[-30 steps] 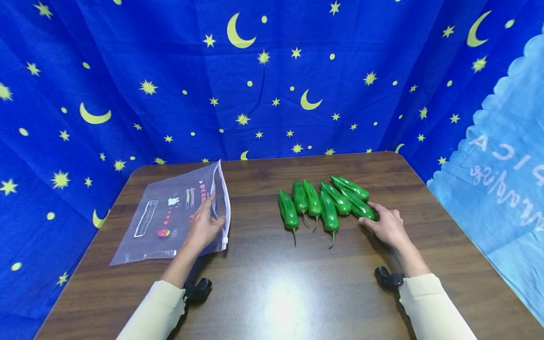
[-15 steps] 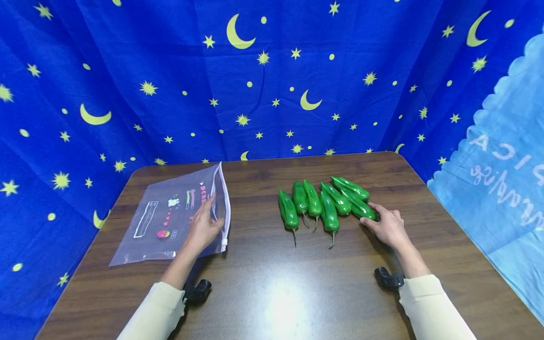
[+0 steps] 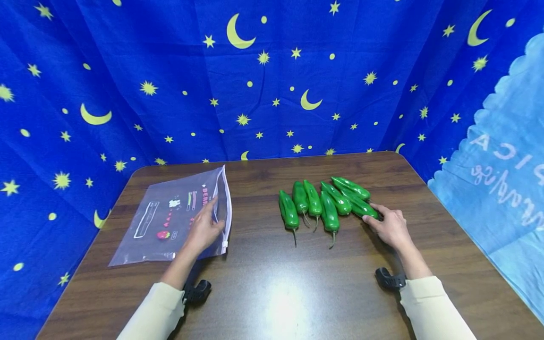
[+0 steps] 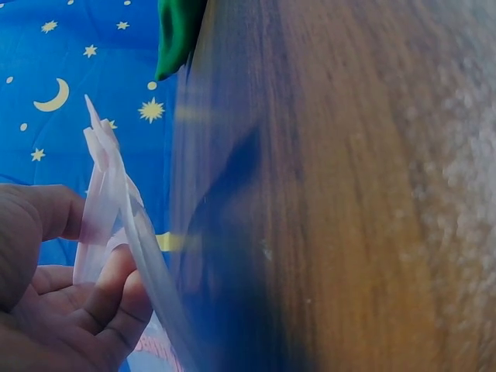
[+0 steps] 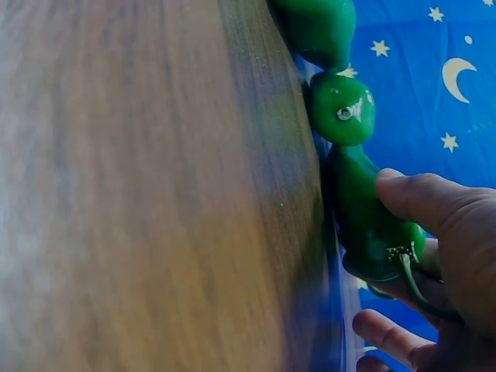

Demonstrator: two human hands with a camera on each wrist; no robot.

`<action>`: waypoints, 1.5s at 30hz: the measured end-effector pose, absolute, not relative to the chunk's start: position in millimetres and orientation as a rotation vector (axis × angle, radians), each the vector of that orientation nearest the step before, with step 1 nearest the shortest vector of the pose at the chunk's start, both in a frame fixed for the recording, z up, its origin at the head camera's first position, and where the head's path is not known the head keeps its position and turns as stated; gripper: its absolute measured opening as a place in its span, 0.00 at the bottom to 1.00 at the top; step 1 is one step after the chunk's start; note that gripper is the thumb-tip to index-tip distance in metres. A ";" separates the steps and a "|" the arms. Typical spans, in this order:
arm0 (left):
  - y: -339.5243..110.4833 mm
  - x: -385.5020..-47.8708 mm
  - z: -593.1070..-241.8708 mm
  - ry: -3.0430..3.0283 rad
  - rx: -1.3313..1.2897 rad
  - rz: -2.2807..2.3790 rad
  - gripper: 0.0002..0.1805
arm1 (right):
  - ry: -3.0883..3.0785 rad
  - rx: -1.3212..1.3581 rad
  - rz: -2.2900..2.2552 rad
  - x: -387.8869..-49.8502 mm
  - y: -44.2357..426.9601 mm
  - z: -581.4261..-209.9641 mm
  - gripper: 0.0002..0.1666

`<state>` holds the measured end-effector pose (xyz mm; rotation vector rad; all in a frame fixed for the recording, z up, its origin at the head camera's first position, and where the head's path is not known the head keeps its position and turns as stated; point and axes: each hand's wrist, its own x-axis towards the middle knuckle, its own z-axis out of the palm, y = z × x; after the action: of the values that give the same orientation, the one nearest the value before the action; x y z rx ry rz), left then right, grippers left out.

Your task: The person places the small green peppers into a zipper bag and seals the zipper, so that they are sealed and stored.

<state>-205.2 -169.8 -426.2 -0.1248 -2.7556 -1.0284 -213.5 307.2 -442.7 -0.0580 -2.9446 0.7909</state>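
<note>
A translucent zip bag (image 3: 140, 245) printed with a strawberry and a rabbit lies at the left, its white zip edge facing right. My left hand (image 3: 201, 231) holds it by the mouth, which gapes. In the left wrist view, the bag's plastic edge (image 4: 99, 209) passes between thumb and fingers. At the right, my right hand (image 3: 391, 229) grips the stem end of a glossy green pepper (image 3: 357, 204). The right wrist view has the thumb on one side of this pepper (image 5: 360, 209) and fingers underneath, its stem hanging by the palm.
Several more green peppers (image 3: 329, 212) lie close together left of the gripped one, some touching. The brown wooden table (image 3: 255, 264) ends at a blue star-and-moon curtain (image 3: 272, 94). A light blue cloth (image 3: 510, 165) hangs at the right.
The bag's far mouth corner has shifted slightly right and nearer. My right hand has shifted slightly right with the end of the gripped pepper. The other peppers have not moved.
</note>
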 end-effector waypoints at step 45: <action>-168.4 -204.8 -427.6 -2.784 -0.147 -1.029 0.41 | -2.799 0.093 0.924 -224.2 240.8 -411.6 0.33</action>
<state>-204.8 -168.4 -427.6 -0.1471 -2.7835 -1.0286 -224.2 240.8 -411.6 0.0933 -2.7986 0.9242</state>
